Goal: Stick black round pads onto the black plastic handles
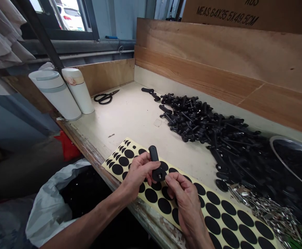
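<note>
My left hand [140,169] is closed around a black plastic part [154,154], a long rounded handle with a round base. A small metal stud shows on the base, which is turned up toward me. Beside it, my right hand [184,193] has thumb and forefinger pinched at the base's right edge; what they grip, if anything, is hidden. Both hands are over a pale yellow sheet [134,147] bearing rows of black round stickers [212,210]. The sheet lies along the front edge of the table.
A large heap of black plastic parts [192,117] covers the table's right side. Near it are a metal bowl [283,138] and a pile of small metal pieces [270,211]. Scissors [105,98] and two white bottles [79,91] stand left. A white sack [48,207] hangs open below the edge.
</note>
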`<state>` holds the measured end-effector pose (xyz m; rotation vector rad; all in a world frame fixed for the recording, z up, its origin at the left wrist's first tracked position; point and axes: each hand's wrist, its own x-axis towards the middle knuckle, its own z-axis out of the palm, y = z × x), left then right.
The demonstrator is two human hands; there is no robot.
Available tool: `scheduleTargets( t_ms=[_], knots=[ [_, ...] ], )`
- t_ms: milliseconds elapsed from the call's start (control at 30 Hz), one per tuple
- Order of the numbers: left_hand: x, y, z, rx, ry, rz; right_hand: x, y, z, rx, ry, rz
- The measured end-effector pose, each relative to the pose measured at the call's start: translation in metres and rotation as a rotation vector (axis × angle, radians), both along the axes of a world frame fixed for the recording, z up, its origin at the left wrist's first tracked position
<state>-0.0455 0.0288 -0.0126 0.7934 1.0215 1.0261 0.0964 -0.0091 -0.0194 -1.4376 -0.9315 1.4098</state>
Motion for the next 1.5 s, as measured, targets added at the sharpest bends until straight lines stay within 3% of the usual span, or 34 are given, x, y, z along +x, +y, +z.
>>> scheduleTargets(
  t_ms=[433, 867, 967, 1067, 1167, 1233, 1333, 1500],
  knots=[
    [0.0, -0.001, 0.001, 0.016, 0.013, -0.007, 0.002, 0.001, -0.007, 0.08, -0.165, 0.035],
    [-0.011, -0.006, -0.007, 0.083, -0.016, -0.089, -0.003, 0.0, -0.004, 0.231, -0.413, -0.004],
    [-0.012, -0.007, -0.01, 0.082, 0.0, -0.09, -0.006, -0.001, -0.002, 0.31, -0.581, -0.015],
    [-0.012, -0.007, -0.012, 0.082, 0.018, -0.074, -0.01, -0.006, 0.0, 0.4, -0.889, -0.022],
    [-0.012, -0.008, -0.013, 0.087, 0.024, -0.069, -0.006, -0.008, 0.005, 0.385, -1.042, 0.05],
    [-0.013, -0.009, -0.013, 0.093, 0.028, -0.06, 0.002, -0.005, 0.007, 0.33, -1.035, 0.089],
    [-0.016, -0.009, -0.012, 0.094, 0.025, -0.048, 0.016, 0.002, 0.009, 0.238, -0.968, 0.019],
    [-0.017, -0.01, -0.01, 0.101, -0.043, -0.083, 0.013, 0.006, 0.01, 0.092, -0.326, 0.088]
  ],
)
